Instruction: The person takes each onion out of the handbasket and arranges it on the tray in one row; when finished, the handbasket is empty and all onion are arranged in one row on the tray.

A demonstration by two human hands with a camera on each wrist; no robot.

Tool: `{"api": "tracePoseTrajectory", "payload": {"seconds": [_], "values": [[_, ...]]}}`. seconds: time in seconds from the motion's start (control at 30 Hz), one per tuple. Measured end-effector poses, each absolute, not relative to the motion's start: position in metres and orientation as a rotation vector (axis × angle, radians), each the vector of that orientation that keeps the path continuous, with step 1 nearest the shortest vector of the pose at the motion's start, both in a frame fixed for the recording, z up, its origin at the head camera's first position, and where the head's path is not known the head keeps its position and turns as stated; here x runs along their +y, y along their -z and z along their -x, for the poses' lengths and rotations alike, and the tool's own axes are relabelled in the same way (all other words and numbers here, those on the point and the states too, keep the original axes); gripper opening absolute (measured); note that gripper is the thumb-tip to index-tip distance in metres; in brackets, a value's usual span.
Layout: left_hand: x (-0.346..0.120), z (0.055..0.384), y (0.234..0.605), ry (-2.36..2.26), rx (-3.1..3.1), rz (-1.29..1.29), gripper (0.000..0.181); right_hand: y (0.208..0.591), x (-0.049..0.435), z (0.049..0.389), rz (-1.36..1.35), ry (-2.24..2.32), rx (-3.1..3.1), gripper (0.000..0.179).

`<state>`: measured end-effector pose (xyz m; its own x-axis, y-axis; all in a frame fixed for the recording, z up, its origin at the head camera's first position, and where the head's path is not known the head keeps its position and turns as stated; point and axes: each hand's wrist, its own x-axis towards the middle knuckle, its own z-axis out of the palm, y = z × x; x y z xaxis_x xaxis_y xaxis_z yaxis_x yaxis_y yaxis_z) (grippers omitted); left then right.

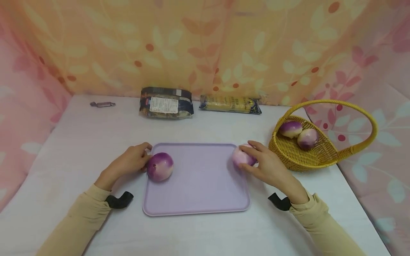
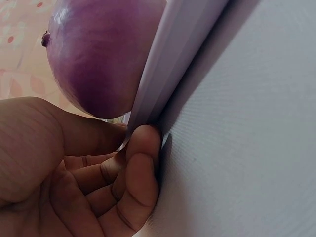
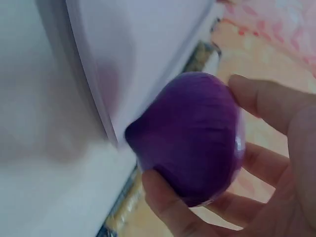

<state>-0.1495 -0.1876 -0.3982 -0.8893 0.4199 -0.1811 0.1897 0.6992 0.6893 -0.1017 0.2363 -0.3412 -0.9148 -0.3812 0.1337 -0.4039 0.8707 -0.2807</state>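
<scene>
A lilac tray (image 1: pixel 198 177) lies on the white table. At its left edge, my left hand (image 1: pixel 136 159) pinches the rim, thumb against the inside and curled fingers outside, as the left wrist view shows. Close by that thumb, a purple-and-white onion (image 1: pixel 161 167) sits on the tray. Over the tray's upper right corner, my right hand (image 1: pixel 266 163) grips another onion (image 3: pixel 190 138) between thumb and fingers. The right wrist view shows its purple skin and pointed tip, with the tray's rim (image 3: pixel 91 79) a little apart from it.
A yellow wicker basket (image 1: pixel 291 164) with a tall handle stands at the right, holding two onions (image 1: pixel 308 138). Along the back lie a dark packet (image 1: pixel 166 103), a yellow packet (image 1: pixel 230 104) and a small wrapped item (image 1: pixel 102 104). Floral curtains (image 1: pixel 205 46) enclose the table.
</scene>
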Motion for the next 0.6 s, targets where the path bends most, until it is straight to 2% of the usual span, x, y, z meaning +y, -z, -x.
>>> {"api": "tracePoseTrajectory", "payload": {"seconds": [0.23,0.43,0.6], "values": [[-0.187,0.149,0.399,-0.988,2.587,-0.473,0.030,0.361,0.219,0.101,-0.777,-0.395,-2.981,0.057],[-0.187,0.149,0.398,-1.001,2.592,-0.471,0.029,0.365,0.209,0.106,-0.793,-0.494,-2.963,0.076],[-0.188,0.150,0.399,-0.992,2.592,-0.468,0.030,0.370,0.193,0.110,-0.797,-0.607,-2.981,0.075]]}}
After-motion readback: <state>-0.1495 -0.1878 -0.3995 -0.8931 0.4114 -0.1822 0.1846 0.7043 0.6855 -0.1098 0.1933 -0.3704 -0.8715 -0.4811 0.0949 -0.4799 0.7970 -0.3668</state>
